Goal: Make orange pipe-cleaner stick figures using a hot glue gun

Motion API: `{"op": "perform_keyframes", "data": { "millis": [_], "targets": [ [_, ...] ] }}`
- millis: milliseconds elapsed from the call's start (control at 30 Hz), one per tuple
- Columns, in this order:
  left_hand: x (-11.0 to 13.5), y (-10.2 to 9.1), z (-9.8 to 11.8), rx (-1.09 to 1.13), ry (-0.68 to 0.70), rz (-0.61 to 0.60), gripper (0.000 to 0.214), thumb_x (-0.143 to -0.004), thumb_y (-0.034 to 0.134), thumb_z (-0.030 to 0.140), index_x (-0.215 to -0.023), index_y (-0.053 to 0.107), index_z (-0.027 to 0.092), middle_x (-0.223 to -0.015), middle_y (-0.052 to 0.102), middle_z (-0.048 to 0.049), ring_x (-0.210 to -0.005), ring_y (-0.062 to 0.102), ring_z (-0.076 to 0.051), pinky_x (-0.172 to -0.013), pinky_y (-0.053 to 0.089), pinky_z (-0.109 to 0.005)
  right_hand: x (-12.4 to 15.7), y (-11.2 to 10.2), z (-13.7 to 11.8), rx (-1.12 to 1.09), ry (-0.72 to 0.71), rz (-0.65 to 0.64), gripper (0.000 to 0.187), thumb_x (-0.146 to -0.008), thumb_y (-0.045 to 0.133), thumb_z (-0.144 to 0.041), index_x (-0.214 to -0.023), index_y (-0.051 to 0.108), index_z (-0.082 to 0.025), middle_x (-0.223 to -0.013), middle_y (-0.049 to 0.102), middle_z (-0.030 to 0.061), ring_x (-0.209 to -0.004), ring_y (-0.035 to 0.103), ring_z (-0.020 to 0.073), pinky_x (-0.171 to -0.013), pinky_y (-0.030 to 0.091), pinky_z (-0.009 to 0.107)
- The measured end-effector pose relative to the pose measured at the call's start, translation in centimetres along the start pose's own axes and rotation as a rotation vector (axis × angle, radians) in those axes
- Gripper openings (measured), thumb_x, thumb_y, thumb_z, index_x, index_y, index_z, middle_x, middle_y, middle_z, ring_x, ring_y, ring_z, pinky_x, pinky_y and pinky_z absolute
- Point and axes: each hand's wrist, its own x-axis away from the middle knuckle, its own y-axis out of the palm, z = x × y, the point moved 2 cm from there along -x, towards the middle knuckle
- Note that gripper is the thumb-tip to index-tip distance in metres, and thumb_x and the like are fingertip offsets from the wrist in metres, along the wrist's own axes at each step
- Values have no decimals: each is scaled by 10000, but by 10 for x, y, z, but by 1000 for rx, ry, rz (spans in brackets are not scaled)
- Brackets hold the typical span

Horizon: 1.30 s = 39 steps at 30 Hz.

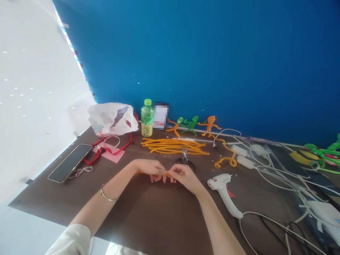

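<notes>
Both of my hands meet over the middle of the dark brown table (148, 216). My left hand (149, 168) and my right hand (183, 175) are closed in a pinch on a short orange pipe cleaner (168, 173), which shows only as a small bit between the fingertips. A silver bangle (107, 196) is on my left wrist. Just beyond my hands lie grey-handled scissors (185, 157) and a loose pile of orange pipe cleaners (174, 146).
A white glue gun (225, 191) lies right of my right hand, with white cables and adapters (265, 166) beyond. A phone (70, 163), a red lanyard (106, 149), a plastic bag (113, 118) and a green bottle (147, 118) stand left and back. Pipe-cleaner figures (195, 125) line the blue wall.
</notes>
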Motion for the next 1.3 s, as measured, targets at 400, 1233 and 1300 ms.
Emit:
{"op": "perform_keyframes", "data": {
  "millis": [400,1233,1300],
  "targets": [
    [7,0,15,-450,179,435,331,-869,375,368,-789,604,143,-656,559,-3,-581,467,-92,-544,344,-205,-2,-5,9,141,-333,317,136,-751,622,-316,-827,641,-205,-853,653,60,-789,628,193,-726,513,320],
    [-9,2,11,33,110,272,385,-822,439,488,-798,564,125,-743,590,-36,-547,492,-73,-540,387,-218,3,0,0,525,-529,422,200,-854,471,-261,-823,668,-240,-809,650,52,-749,605,184,-731,486,310],
    [-9,3,10,209,148,253,357,-774,530,479,-790,565,125,-702,548,-6,-514,424,-50,-518,351,-209,4,0,-1,483,-532,417,212,-857,462,-263,-809,667,-243,-817,651,52,-755,601,185,-744,485,320]
  ]
}}
